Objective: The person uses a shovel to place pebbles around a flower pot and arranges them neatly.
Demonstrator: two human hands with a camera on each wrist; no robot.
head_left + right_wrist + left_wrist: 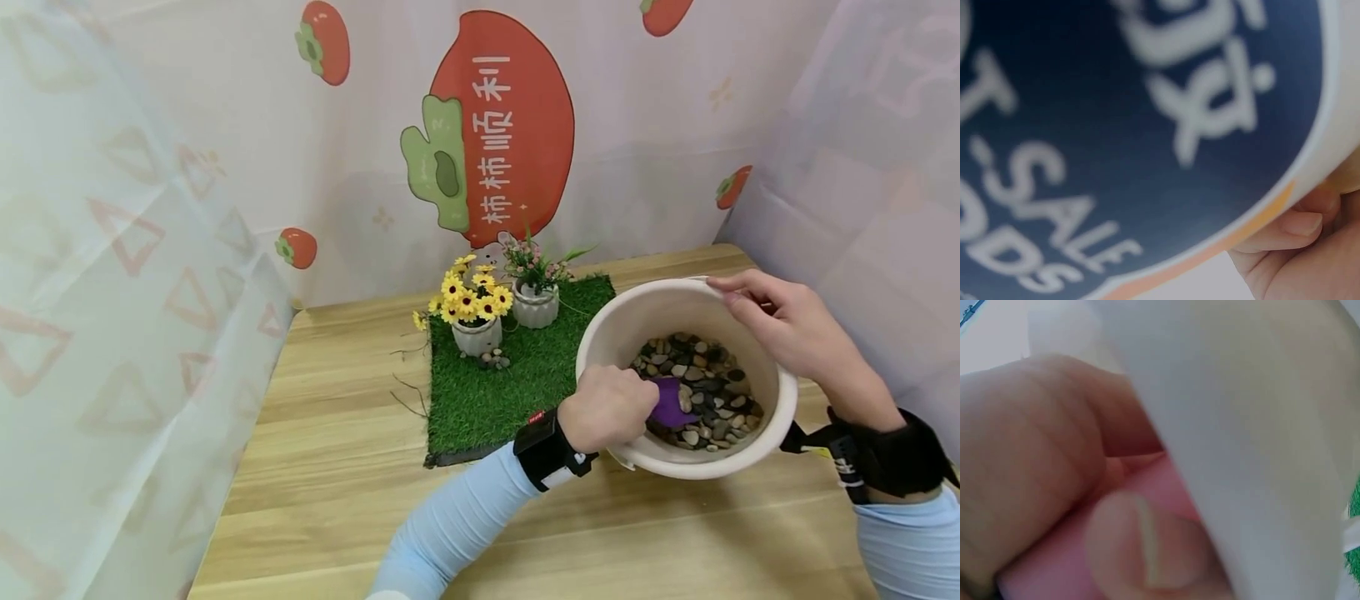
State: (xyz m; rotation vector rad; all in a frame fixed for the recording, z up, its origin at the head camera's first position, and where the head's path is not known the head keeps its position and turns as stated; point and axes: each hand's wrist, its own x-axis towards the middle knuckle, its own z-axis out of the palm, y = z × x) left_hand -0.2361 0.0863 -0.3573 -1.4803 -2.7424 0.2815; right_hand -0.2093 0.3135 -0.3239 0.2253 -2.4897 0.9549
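Note:
A white bucket (708,468) leans toward me at the right of the table, with smooth pebbles (723,398) lying inside. My right hand (795,321) grips its rim at the far right. Over the left side of the rim, my left hand (611,407) holds a small toy shovel with a purple blade (670,403) down among the pebbles. In the left wrist view, fingers curl round the shovel's pink handle (1054,572), partly hidden behind the bucket wall. The right wrist view is mostly filled by a dark blue printed label (1097,150) on the bucket.
Left of the bucket, a green artificial turf mat (480,408) lies on the wooden table (337,467). It bears a pot of yellow flowers (477,336), a pot of pink flowers (536,308) and a few small stones (495,360). Printed cloth (360,167) hangs around the table.

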